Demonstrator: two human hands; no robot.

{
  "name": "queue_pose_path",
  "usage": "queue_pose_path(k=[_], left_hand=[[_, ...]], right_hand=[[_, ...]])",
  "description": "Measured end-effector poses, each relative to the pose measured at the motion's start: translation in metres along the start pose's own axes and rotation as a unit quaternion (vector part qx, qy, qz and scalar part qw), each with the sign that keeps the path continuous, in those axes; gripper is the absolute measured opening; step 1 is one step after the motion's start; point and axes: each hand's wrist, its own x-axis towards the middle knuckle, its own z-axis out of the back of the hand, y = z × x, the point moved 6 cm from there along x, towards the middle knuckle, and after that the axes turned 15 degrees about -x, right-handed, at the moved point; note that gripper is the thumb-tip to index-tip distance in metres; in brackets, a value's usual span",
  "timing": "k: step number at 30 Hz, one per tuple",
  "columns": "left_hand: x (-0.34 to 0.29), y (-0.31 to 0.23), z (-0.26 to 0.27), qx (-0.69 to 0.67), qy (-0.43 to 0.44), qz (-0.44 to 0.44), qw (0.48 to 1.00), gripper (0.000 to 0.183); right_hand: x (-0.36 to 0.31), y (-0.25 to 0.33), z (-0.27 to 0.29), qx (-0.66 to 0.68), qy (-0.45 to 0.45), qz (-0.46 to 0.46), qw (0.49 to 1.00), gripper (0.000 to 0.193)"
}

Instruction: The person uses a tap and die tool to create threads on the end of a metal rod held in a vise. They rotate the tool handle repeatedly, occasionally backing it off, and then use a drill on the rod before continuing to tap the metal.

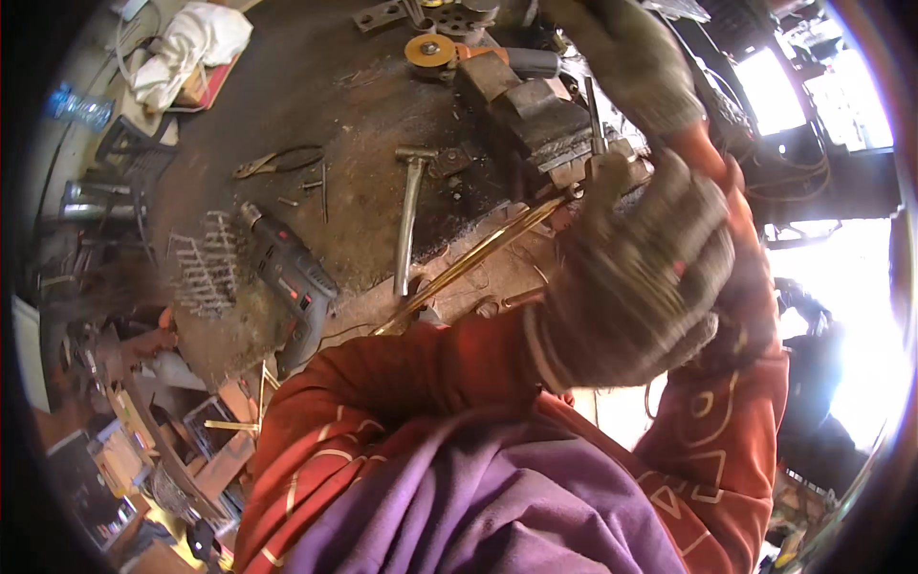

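My left hand (641, 273), in a grey-brown work glove smeared by motion, is over the right side of the bench. Its fingers are loosely bent and apart, with nothing visible in them. Just beyond its fingertips stands a slim metal bar (595, 113), beside a block-like metal vise (526, 100). Long thin brass-coloured rods (478, 251) lie slantwise, their far end close to this hand. Farther off, my right hand (643, 67), also gloved, reaches past the vise's right side. Its fingers run toward the top edge and are blurred, so their grip cannot be made out.
An angle grinder (478, 55) with a yellowish disc lies by the vise. On the dark bench (354, 124) are a hammer (409, 215), pliers (277, 161), a power drill (292, 273) and a bundle of ridged metal pieces (206, 263). White cloth (191, 53) rests at far left.
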Motion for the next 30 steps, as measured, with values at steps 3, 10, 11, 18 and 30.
queue_pose_path(k=[3, 10, 11, 18, 30], left_hand=[[0.011, -0.009, -0.016, 0.129, 0.007, -0.043, 0.991, 0.037], [0.009, 0.042, 0.040, 0.098, 0.062, 0.097, 0.989, 0.035], [0.008, 0.060, 0.056, 0.075, 0.037, 0.088, 0.993, 0.033], [0.060, 0.217, -0.010, -0.197, 0.168, -0.006, 0.966, 0.036], [0.001, 0.070, 0.037, -0.144, 0.022, 0.139, 0.979, 0.046]], right_hand=[[0.055, -0.001, -0.015, -0.367, 0.068, 0.033, 0.927, 0.056], [0.031, -0.108, -0.001, -0.130, 0.269, 0.179, 0.938, 0.055], [0.010, -0.093, 0.004, -0.084, 0.230, 0.126, 0.961, 0.055], [-0.126, -0.031, -0.012, -0.208, -0.257, 0.127, 0.935, 0.062], [0.029, -0.054, 0.044, -0.341, -0.148, 0.108, 0.922, 0.050]])
